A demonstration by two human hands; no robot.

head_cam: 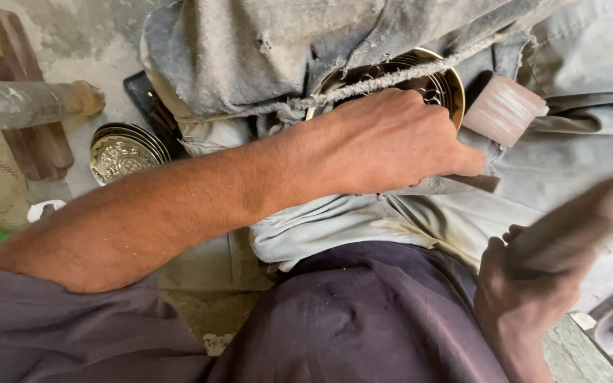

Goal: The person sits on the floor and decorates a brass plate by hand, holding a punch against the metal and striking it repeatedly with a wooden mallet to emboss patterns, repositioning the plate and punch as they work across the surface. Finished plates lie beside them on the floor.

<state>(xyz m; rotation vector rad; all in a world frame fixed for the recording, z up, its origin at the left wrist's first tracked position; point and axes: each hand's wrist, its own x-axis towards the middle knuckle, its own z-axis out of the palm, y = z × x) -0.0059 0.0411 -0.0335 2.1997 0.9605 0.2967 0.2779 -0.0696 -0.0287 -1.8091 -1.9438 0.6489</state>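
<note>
So the left hand [391, 142] reaches across from the near left and lies palm down on the round brass plate with an engraved pattern [440, 84], which sits far and right of centre, half buried under a worn grey cloth with a frayed, rope-like edge [271, 50]. The fingers [462, 162] are together and pressed flat against the plate and the pale fabric under it, not curled around anything, so it's more holding it down than gripping. The right hand [526, 291] is at the near right, wrapped tight around a blurred wooden handle [576, 227] that slants up toward the right edge; too smeared to tell what tool it belongs to. Just right of the plate, a small reddish-brown rectangular block [503, 108] lies on the grey cloth. Over on the far left there's a stack of smaller round embossed brass plates [123, 152] on the concrete floor [86, 42], with a clear plastic bottle [30, 103] lying on its side across a dark wooden piece [30, 135] beside them. Dark purple clothing [349, 326] fills the near middle.
</note>
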